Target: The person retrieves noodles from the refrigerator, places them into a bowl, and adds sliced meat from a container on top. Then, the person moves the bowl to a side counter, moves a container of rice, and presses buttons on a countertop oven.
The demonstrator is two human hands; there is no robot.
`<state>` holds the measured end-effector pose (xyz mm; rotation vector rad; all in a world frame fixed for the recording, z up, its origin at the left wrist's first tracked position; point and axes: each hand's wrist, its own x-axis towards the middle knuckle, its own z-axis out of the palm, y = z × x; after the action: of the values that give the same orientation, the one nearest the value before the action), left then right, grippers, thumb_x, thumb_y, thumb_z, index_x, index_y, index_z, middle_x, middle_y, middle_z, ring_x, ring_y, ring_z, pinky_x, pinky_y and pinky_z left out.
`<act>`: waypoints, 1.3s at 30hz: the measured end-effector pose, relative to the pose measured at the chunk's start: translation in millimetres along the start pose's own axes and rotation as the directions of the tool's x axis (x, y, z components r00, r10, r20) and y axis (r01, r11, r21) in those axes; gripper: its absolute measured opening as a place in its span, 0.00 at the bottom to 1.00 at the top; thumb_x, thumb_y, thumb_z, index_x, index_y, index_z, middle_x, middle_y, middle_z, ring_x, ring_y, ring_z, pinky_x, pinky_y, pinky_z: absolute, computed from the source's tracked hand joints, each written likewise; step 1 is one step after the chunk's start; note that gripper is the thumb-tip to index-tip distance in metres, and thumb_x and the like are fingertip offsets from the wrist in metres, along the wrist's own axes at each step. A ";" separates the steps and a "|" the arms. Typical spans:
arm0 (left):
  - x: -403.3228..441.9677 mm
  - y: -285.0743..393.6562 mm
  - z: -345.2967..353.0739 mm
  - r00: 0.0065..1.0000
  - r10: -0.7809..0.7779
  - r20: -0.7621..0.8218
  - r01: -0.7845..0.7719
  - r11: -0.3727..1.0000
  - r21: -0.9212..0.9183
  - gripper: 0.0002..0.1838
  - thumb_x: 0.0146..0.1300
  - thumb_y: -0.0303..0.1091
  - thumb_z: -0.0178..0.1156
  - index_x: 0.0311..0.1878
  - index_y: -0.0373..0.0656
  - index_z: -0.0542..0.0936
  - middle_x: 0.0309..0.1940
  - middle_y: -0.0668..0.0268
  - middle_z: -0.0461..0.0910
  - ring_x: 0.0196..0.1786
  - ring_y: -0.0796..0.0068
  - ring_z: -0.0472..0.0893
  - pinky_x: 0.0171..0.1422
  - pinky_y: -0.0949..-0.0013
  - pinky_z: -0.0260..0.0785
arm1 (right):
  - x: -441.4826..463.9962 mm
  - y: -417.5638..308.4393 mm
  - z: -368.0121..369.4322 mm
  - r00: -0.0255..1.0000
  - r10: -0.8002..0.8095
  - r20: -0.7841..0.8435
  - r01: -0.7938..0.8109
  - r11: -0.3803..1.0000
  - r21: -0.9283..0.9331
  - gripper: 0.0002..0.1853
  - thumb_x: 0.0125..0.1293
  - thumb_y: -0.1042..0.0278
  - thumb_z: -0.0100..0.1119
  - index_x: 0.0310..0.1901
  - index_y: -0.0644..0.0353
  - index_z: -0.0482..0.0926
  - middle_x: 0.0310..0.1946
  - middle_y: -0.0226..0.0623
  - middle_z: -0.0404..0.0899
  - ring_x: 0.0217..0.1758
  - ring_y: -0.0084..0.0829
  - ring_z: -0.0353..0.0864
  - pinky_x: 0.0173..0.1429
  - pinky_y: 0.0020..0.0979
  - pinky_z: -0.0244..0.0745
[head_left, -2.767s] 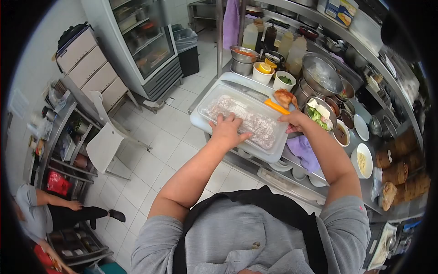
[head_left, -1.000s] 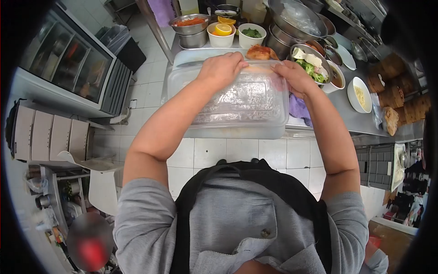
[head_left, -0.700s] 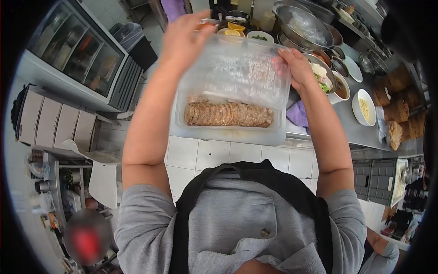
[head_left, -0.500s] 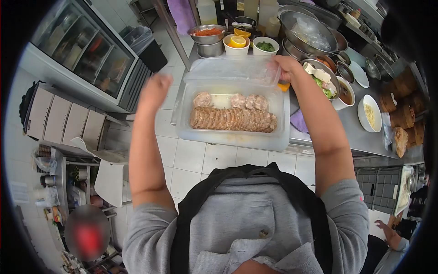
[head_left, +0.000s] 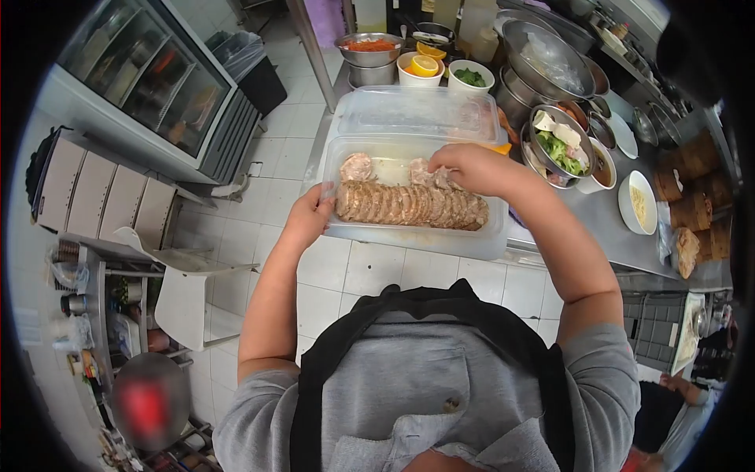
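A clear plastic container (head_left: 501, 189) stands before me, with a long row of round meat patties (head_left: 409, 206) along its near side. Behind that row, a paler patty (head_left: 357, 167) lies at the left and a few others (head_left: 419, 171) sit at the right. My left hand (head_left: 309, 216) grips the container's left rim, thumb on the edge. Inside the container, my right hand (head_left: 464, 169) has its fingers bent and closed on a patty at the right; the fingertips are partly hidden. The clear lid (head_left: 421, 112) lies just behind the container.
Shredded carrot fills a steel bowl (head_left: 370, 49) at the back. Beside it are tubs of cut oranges (head_left: 425, 66) and green herbs (head_left: 469, 77). A vegetable bowl (head_left: 562, 145), noodle bowl (head_left: 637, 202) and bamboo steamers (head_left: 692, 197) stand right. A co-worker's arm (head_left: 683, 387) shows at lower right.
My right hand has let go of the lid, which now lies behind the container, and has reached down among the patties. My left hand has come in from the left onto the rim.
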<state>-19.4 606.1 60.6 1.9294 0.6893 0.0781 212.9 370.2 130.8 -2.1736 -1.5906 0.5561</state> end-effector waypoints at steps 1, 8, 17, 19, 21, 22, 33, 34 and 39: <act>-0.8 0.6 0.0 1.000 0.011 -0.006 -0.011 1.000 -0.009 0.19 0.68 0.33 0.51 0.61 0.43 0.71 0.27 0.70 0.74 0.23 0.85 0.69 0.25 0.78 0.66 | 3.8 5.0 8.8 0.997 -0.031 0.069 0.039 0.993 -0.114 0.18 0.58 0.77 0.51 0.51 0.53 0.77 0.51 0.40 0.76 0.55 0.42 0.74 0.59 0.38 0.69; 11.9 -30.8 7.2 0.970 0.231 -0.079 -0.229 0.973 0.036 0.18 0.68 0.31 0.51 0.61 0.41 0.72 0.32 0.68 0.77 0.28 0.83 0.72 0.31 0.76 0.68 | 31.5 -12.4 30.6 0.904 -0.221 0.365 0.395 0.758 -0.519 0.25 0.56 0.72 0.54 0.59 0.47 0.71 0.60 0.33 0.69 0.63 0.39 0.67 0.59 0.37 0.66; 11.0 -27.2 12.3 0.966 0.225 -0.126 -0.234 0.971 -0.054 0.18 0.65 0.29 0.51 0.58 0.36 0.73 0.47 0.52 0.79 0.51 0.63 0.78 0.58 0.68 0.67 | 23.1 -6.8 1.5 0.852 -0.011 0.524 0.450 0.526 -0.721 0.09 0.57 0.65 0.52 0.39 0.49 0.78 0.44 0.30 0.74 0.56 0.32 0.70 0.54 0.35 0.65; 8.4 -18.6 8.4 0.984 0.148 -0.097 -0.156 0.984 -0.082 0.18 0.66 0.29 0.51 0.58 0.37 0.73 0.47 0.52 0.79 0.51 0.63 0.78 0.58 0.68 0.67 | 12.9 3.2 5.2 0.868 -0.060 0.494 0.444 0.539 -0.715 0.09 0.54 0.65 0.56 0.39 0.49 0.79 0.44 0.30 0.75 0.56 0.32 0.70 0.54 0.36 0.65; 12.9 -19.8 8.1 0.995 0.088 -0.048 -0.093 0.991 -0.098 0.18 0.66 0.30 0.50 0.58 0.37 0.73 0.47 0.52 0.79 0.51 0.63 0.78 0.58 0.68 0.67 | 8.0 17.8 12.7 0.891 -0.094 0.443 0.416 0.558 -0.718 0.10 0.52 0.65 0.60 0.38 0.48 0.80 0.44 0.29 0.77 0.56 0.32 0.71 0.55 0.37 0.64; 18.1 -30.5 8.1 0.989 0.128 -0.076 -0.131 0.991 -0.040 0.18 0.65 0.30 0.50 0.58 0.37 0.73 0.46 0.54 0.79 0.49 0.66 0.78 0.56 0.69 0.67 | 7.0 26.1 16.7 0.883 -0.202 0.423 0.463 0.522 -0.716 0.07 0.53 0.64 0.57 0.35 0.48 0.79 0.39 0.28 0.77 0.54 0.31 0.72 0.54 0.36 0.64; 15.3 -21.7 0.1 0.982 0.111 -0.154 -0.094 0.989 0.111 0.25 0.63 0.32 0.56 0.64 0.40 0.68 0.34 0.65 0.76 0.36 0.77 0.72 0.43 0.72 0.68 | -53.0 7.3 -24.8 0.965 -0.215 -0.147 0.087 0.798 -0.597 0.13 0.47 0.62 0.65 0.35 0.52 0.77 0.36 0.34 0.79 0.46 0.36 0.78 0.49 0.41 0.69; 12.5 -18.9 2.6 0.950 0.143 -0.278 -0.096 0.979 0.178 0.28 0.63 0.32 0.58 0.66 0.41 0.66 0.35 0.64 0.74 0.36 0.76 0.72 0.43 0.71 0.68 | -70.1 5.3 -37.7 0.927 -0.208 -0.313 0.050 0.893 -0.447 0.16 0.45 0.62 0.68 0.37 0.54 0.77 0.38 0.37 0.79 0.45 0.40 0.79 0.48 0.42 0.71; -7.4 2.1 18.3 0.716 0.495 -0.492 -0.262 0.844 0.468 0.28 0.64 0.30 0.58 0.67 0.45 0.64 0.43 0.61 0.69 0.40 0.72 0.71 0.44 0.67 0.68 | -199.2 42.8 -96.3 0.799 0.273 -0.536 -0.228 0.962 0.151 0.24 0.47 0.62 0.71 0.45 0.60 0.73 0.40 0.40 0.78 0.46 0.41 0.78 0.49 0.37 0.73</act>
<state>-18.2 586.9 55.8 2.4171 0.7228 0.9287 242.9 160.2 207.0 -2.2228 -0.9604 0.0322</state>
